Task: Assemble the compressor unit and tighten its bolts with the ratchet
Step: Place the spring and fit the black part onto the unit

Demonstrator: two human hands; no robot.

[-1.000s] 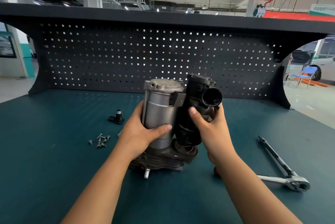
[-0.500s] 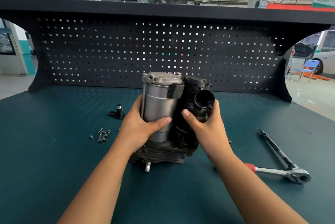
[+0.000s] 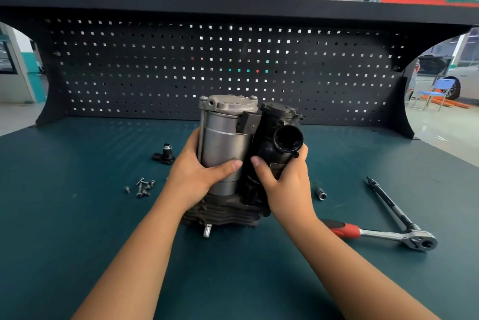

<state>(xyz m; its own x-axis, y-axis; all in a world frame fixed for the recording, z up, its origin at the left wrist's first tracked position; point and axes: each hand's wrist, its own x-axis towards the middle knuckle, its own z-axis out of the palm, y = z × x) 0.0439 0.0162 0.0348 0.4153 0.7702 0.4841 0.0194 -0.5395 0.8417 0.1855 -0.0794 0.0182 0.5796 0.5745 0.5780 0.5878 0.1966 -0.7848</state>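
compressor unit [image 3: 228, 122] stands upright mid-bench on the green mat [image 3: 77, 229]. finned dark base [image 3: 225, 213] is down, silver cylinder [image 3: 223, 143] on the left, black housing [image 3: 272, 117] on the right with its round port facing us. our left hand [image 3: 197, 177] wraps the silver cylinder, thumb across the front, fingers behind and out of sight. our right hand [image 3: 285, 182] grips the black housing just under the port, thumb on the front, fingers curled round the far side. thumbs nearly meet. a short metal stub [image 3: 207, 230] pokes out of the base toward us. ratchet [image 3: 388, 235] with a red grip lies flat on the mat to our right, clear of both hands. extension bar [image 3: 386, 203] lies angled beside it, near end at the ratchet head; can't tell if it's attached. small socket [image 3: 321, 194] sits just beside our right hand. loose bolts [image 3: 142, 187] are clustered left of our left wrist, with a small black fitting [image 3: 164, 155] behind them. pegboard [image 3: 181, 73] runs along the back.
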